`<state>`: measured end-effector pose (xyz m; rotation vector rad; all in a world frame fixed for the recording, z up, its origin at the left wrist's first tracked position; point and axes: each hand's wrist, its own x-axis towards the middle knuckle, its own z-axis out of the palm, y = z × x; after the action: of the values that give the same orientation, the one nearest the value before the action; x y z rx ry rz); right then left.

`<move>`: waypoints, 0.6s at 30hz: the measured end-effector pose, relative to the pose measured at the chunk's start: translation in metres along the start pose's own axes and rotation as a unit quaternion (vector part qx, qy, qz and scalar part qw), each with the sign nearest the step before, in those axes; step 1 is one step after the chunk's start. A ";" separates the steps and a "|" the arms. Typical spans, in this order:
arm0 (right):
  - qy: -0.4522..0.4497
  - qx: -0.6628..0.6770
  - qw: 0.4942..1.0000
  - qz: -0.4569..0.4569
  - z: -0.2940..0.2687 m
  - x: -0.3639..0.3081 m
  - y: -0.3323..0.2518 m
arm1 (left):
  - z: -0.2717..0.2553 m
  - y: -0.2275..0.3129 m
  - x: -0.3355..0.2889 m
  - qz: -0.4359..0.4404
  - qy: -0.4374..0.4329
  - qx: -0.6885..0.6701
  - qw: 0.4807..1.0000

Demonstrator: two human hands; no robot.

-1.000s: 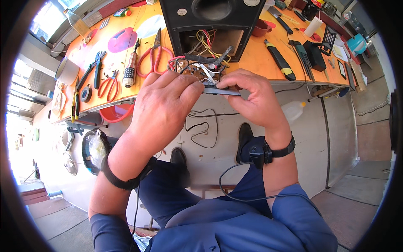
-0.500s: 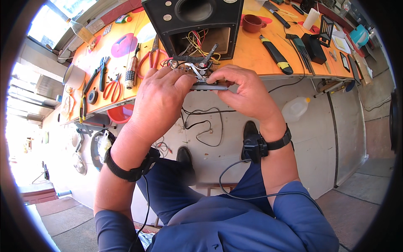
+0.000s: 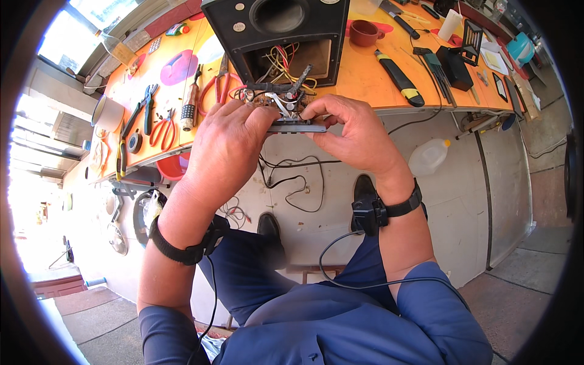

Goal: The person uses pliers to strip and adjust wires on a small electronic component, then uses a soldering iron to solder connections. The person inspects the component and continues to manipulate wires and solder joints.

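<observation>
An amplifier circuit board with a grey panel along its near side lies at the table's front edge. My left hand is closed round the board's left end, its fingertips partly hidden. At the right end, my right hand pinches the board near the panel, thumb below and index finger curled above. Just behind stands a black speaker box, its lower opening showing red, yellow and white wires. A dark cable bundle rises from the board towards the box.
Left on the orange table are red-handled pliers, a screwdriver, small orange pliers and blue pliers. To the right lie a utility knife, a brown cup and a black box. Black cable hangs below.
The board and panel have shifted slightly left, with my left hand moving along. My right hand keeps nearly the same place and pinch.
</observation>
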<state>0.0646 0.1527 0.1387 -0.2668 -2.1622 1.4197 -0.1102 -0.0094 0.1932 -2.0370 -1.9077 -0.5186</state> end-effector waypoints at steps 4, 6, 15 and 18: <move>-0.006 -0.022 1.000 -0.013 0.001 0.000 -0.001 | -0.001 0.000 -0.001 -0.001 0.001 -0.009 1.000; -0.008 -0.038 0.999 -0.029 0.001 0.000 -0.002 | -0.001 0.000 -0.001 -0.004 0.005 -0.015 1.000; -0.019 -0.092 0.992 -0.083 0.001 0.002 0.000 | 0.000 -0.002 -0.004 -0.037 -0.002 -0.049 0.998; -0.008 -0.097 0.992 -0.083 0.001 0.002 -0.001 | -0.001 0.000 -0.006 -0.037 0.012 -0.044 0.998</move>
<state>0.0626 0.1521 0.1397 -0.1432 -2.2799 1.1268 -0.1108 -0.0152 0.1913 -2.0094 -1.9860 -0.6529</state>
